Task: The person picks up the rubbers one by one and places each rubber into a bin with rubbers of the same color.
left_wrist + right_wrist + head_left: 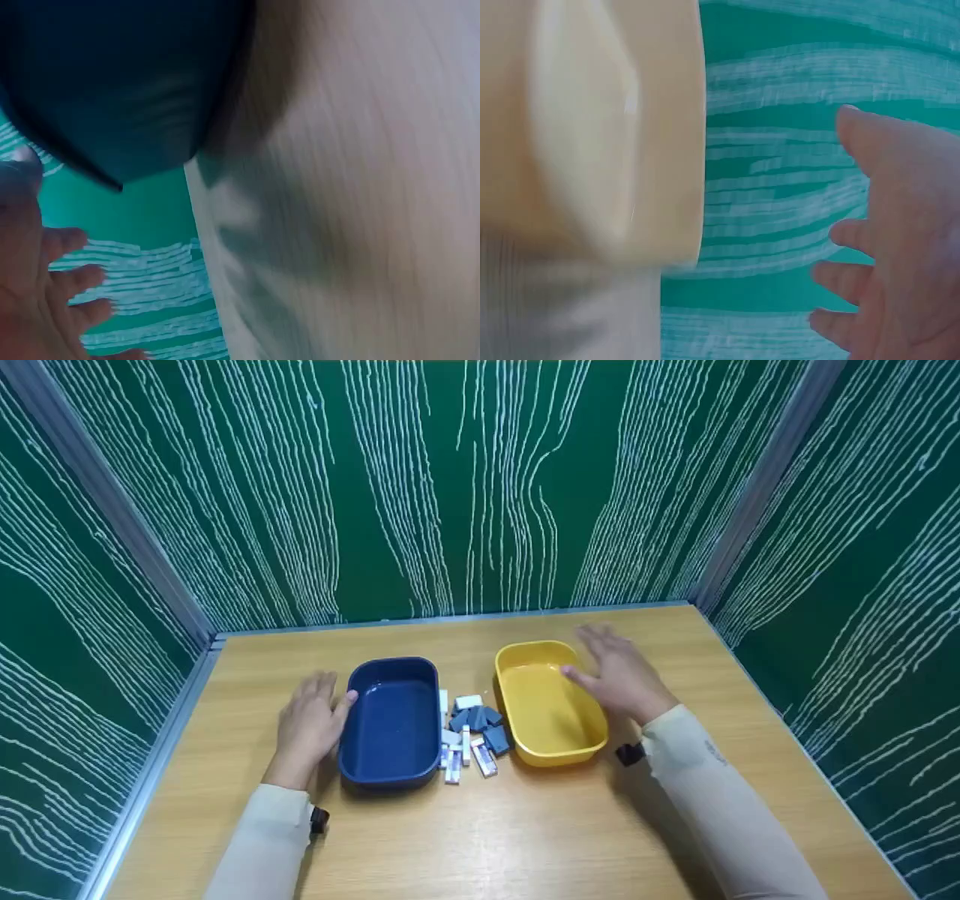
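Note:
My left hand is beside the left wall of a dark blue tray, fingers extended and thumb right at its rim. In the left wrist view the loosely spread fingers hold nothing. My right hand hovers at the right rim of a yellow tray, its thumb overlapping that rim in the head view. The right wrist view shows these fingers apart from the yellow wall. Between the trays lies a loose pile of dark blue-grey blocks and small white-and-blue erasers.
A light wooden table carries both trays. Green panels with wavy white lines enclose it at the back and both sides, joined by grey metal posts. A dark strap piece shows at the left wrist.

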